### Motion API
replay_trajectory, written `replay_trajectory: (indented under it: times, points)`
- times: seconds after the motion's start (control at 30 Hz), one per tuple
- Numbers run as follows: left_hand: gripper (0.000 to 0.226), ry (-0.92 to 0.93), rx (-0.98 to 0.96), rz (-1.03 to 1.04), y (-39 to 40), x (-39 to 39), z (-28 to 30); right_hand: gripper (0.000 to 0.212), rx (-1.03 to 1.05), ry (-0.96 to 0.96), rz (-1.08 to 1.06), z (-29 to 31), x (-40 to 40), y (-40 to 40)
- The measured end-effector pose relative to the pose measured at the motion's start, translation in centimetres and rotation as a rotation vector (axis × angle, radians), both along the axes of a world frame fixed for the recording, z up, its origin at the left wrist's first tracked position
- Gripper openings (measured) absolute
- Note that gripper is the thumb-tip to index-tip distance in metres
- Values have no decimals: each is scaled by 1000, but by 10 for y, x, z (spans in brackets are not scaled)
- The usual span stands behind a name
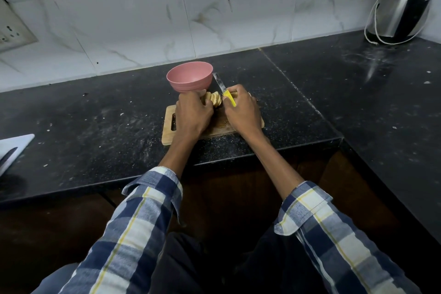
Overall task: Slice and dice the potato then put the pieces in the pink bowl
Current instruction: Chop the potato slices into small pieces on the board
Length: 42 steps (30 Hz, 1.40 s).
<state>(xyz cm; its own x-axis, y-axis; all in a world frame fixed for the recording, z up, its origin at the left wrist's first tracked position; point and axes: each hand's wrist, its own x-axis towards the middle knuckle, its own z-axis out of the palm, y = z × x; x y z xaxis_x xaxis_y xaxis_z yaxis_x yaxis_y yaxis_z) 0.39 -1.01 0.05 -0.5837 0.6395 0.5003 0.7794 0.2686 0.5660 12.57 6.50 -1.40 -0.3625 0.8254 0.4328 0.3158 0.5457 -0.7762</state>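
Potato slices (213, 100) stand fanned on the wooden cutting board (167, 137), gathered by the left hand's (192, 112) curled fingers; the right hand (242, 110) grips the yellow-handled knife (226, 93), blade raised clear, pink bowl (189, 77) waiting just behind for easy transfer.

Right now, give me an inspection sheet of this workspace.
Surface: black counter, speckled with crumbs.
Job's things: potato slices on wooden cutting board; pink bowl behind it looks empty.
Clutter: white object at the left edge.
Hands: left hand holds the slices; right hand grips yellow-handled knife.
Cables: white cord round steel kettle.
Surroundings: marbled wall tiles, wall socket.
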Motion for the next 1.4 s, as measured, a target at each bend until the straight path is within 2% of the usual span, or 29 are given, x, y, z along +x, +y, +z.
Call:
replay_trajectory:
  times: [0.2,0.4,0.77,1.1,1.2,1.33,1.4]
  points:
    - [18,15,48,17,-1,2,0,23,-4,-7,3,1,1,0]
    - [23,12,130,33,-4,4,-1,23,-4,-13,3,1,3,-1]
    - [15,-143,286,55,-18,-1,-8,23,10,-9,10,3,5,-4]
    - [14,-203,220,-202,-55,-4,-18,14,-37,60,74,16,15,-24]
    - [17,-190,121,-240,-62,-5,-19,11,18,-34,126,17,22,-37]
    - [38,-157,68,-249,-64,-3,-18,14,148,-232,183,25,31,-54]
    - [38,-166,56,-261,-65,-2,-17,11,194,-352,191,34,33,-59]
